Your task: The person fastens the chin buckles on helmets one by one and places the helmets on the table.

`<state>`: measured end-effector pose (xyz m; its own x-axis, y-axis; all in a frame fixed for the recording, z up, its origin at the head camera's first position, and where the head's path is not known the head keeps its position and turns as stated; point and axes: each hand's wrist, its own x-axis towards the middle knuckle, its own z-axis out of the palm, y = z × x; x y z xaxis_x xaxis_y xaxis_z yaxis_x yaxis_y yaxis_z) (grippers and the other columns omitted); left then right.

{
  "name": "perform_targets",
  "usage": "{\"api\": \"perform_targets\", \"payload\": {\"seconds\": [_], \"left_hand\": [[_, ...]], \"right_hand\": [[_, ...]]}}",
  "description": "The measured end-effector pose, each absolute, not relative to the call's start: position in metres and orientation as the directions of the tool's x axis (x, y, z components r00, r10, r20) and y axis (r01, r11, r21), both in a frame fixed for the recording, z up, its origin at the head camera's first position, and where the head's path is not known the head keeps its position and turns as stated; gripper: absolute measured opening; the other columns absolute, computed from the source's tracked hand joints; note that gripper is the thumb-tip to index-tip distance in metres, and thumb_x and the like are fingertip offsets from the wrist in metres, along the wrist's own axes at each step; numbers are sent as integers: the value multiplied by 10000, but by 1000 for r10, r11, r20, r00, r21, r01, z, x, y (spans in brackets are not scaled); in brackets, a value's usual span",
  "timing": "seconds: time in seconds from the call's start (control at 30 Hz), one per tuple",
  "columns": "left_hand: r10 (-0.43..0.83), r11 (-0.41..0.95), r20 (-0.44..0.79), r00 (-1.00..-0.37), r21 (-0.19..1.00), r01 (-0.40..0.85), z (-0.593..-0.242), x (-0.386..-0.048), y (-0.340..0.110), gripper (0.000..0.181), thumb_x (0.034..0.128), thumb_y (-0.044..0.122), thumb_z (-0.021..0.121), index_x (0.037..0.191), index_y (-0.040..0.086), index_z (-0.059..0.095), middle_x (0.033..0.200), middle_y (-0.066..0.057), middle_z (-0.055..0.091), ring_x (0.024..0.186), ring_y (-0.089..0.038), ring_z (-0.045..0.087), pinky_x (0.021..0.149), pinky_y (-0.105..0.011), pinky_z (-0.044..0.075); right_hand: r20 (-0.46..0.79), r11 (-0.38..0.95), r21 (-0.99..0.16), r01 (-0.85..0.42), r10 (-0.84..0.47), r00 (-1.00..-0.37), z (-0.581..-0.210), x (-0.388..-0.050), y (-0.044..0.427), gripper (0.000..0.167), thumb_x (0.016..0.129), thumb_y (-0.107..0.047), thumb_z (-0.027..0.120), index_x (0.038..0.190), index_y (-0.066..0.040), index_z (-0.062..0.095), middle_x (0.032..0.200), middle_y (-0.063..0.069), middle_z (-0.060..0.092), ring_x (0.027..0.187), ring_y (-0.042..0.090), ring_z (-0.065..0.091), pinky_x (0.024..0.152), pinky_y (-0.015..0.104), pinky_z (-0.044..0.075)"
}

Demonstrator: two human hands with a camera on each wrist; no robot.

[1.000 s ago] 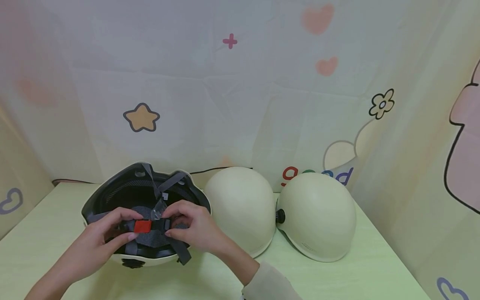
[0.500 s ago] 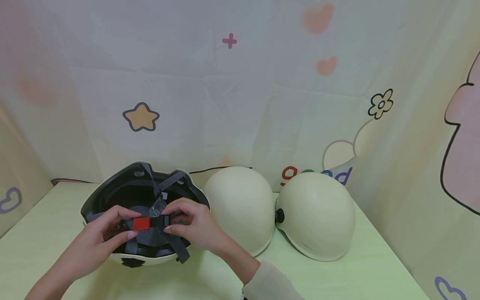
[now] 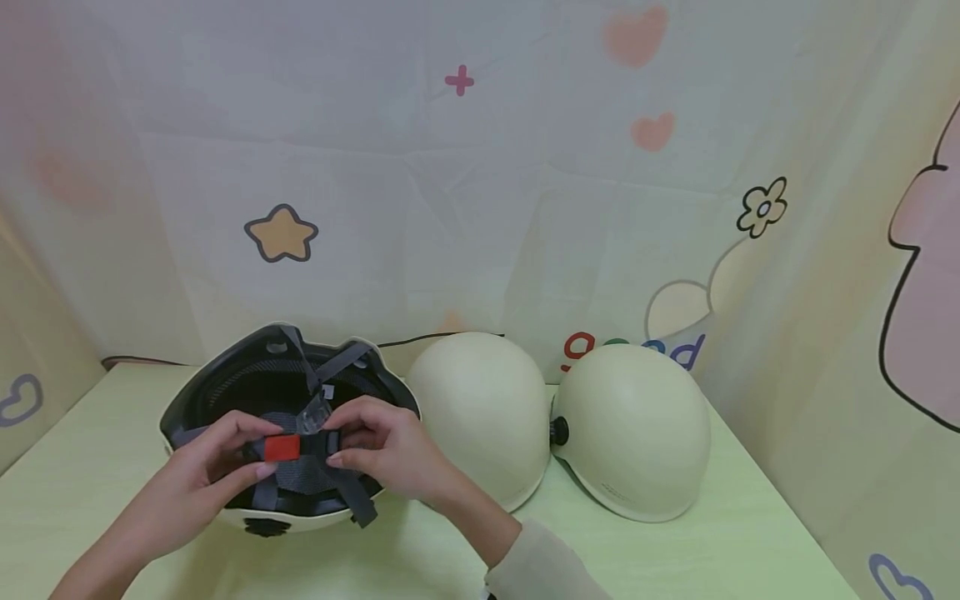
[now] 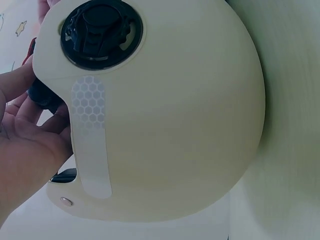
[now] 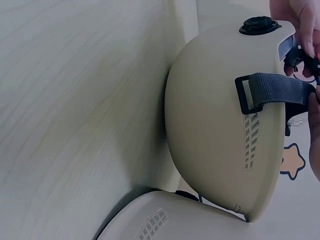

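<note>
A cream helmet (image 3: 300,522) lies with its black padded inside facing me in the head view. Across its opening runs a dark chin strap with a red and black buckle (image 3: 282,447); the two parts meet end to end. My left hand (image 3: 191,479) pinches the red end between thumb and fingers. From the other side, my right hand (image 3: 390,447) pinches the black end. A loose grey strap tail (image 3: 356,497) hangs below it, and a clear plastic piece (image 3: 313,414) sits just above. In the left wrist view, the shell (image 4: 185,135) partly hides the left fingers.
Two more cream helmets, a middle one (image 3: 480,417) and a right one (image 3: 637,433), stand dome outward on the pale table (image 3: 757,533). The middle one is close beside the worked helmet. Behind them hangs a printed curtain (image 3: 420,217).
Both hands and the buckle have shifted very slightly left and up. The clear plastic piece has tilted a little. The grips look the same.
</note>
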<state>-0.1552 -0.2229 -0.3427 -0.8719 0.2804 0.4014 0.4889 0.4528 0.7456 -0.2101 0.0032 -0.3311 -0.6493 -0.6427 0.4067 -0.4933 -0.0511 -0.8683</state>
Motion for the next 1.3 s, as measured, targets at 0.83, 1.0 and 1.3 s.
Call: {"api": "perform_targets", "payload": {"seconds": [0.83, 1.0, 1.3], "left_hand": [[130, 544, 471, -872, 702, 460, -337, -150, -210, 371, 811, 21, 665, 1156, 95, 551, 881, -56, 566, 603, -120, 540, 523, -233, 445], [88, 569, 485, -870, 692, 444, -337, -150, -209, 346, 803, 46, 683, 1119, 121, 563, 698, 4, 486, 530, -111, 471, 457, -245, 365], [82, 577, 547, -833, 656, 487, -336, -151, -205, 321, 779, 10, 698, 1072, 82, 590, 1045, -67, 600, 699, -58, 600, 591, -183, 492]], "right_hand": [[365, 67, -868, -491, -585, -724, -329, -206, -2, 279, 761, 101, 672, 1028, 32, 626, 1009, 120, 562, 814, 43, 593, 755, 192, 494], [377, 61, -865, -497, -575, -726, -330, -206, -4, 272, 749, 137, 662, 1006, 56, 621, 1030, 104, 531, 813, 41, 597, 763, 189, 491], [465, 158, -760, -630, -546, -697, -332, -208, -2, 253, 742, 44, 717, 988, 16, 663, 1049, 82, 568, 912, 121, 551, 830, 210, 456]]}}
